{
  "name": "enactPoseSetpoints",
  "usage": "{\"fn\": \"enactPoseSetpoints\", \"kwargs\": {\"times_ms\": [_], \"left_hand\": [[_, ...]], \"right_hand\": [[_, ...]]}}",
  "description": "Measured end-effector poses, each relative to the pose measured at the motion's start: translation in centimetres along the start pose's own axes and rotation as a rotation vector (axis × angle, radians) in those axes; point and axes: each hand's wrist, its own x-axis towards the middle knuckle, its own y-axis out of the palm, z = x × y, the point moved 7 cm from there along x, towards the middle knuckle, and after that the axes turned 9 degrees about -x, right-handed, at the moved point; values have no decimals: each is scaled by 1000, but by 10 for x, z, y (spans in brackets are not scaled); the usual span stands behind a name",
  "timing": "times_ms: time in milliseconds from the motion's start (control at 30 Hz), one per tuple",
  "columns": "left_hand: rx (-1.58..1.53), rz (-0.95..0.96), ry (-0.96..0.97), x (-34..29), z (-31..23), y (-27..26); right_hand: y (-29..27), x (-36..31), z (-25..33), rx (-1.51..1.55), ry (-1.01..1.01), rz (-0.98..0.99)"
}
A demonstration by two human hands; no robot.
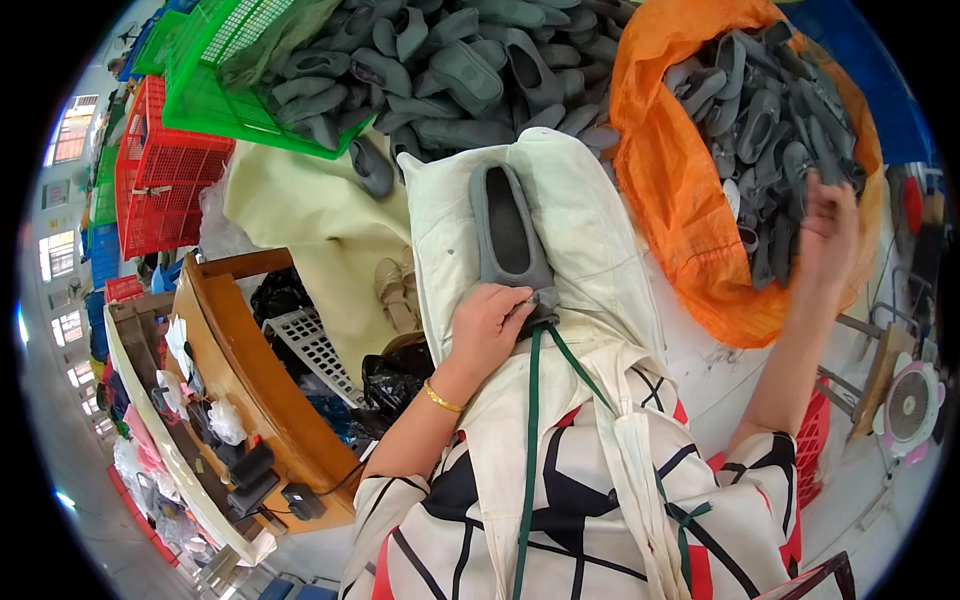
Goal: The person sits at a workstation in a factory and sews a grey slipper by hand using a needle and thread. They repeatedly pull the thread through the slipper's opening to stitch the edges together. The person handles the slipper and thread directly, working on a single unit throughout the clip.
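A grey slip-on shoe (500, 220) rests on the white cloth-covered pad (590, 200) over my lap, its dark opening facing up. My left hand (488, 322) is closed on the shoe's near end, fingers bunching the grey material there. Off to the right, my right hand (830, 225) hangs over the near-right part of an orange sack (650, 190). Motion smears its fingers, so I cannot tell whether they hold anything. Inside the sack lie many similar grey shoes (765, 130), close to that hand.
A large heap of grey shoes (470, 80) fills the far side, beside a green crate (210, 90). Red crates (165, 190) stand at left, with a wooden desk (270, 400) nearer. A fan (912, 400) is at far right. Beige sandals (395, 290) lie left of the pad.
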Motion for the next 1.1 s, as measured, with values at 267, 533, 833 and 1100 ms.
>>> {"fn": "enactPoseSetpoints", "kwargs": {"times_ms": [267,533,833,1100], "left_hand": [[20,-31,61,-11,-1,-9],[69,-47,187,-17,-6,-9],[130,-64,270,-17,-10,-10],[180,-87,304,-17,-14,-11]], "right_hand": [[132,-195,-140,-555,517,1133],[145,-235,-168,-879,24,1527],[150,-236,-168,-878,31,1523],[153,-236,-166,-890,-1,1531]]}}
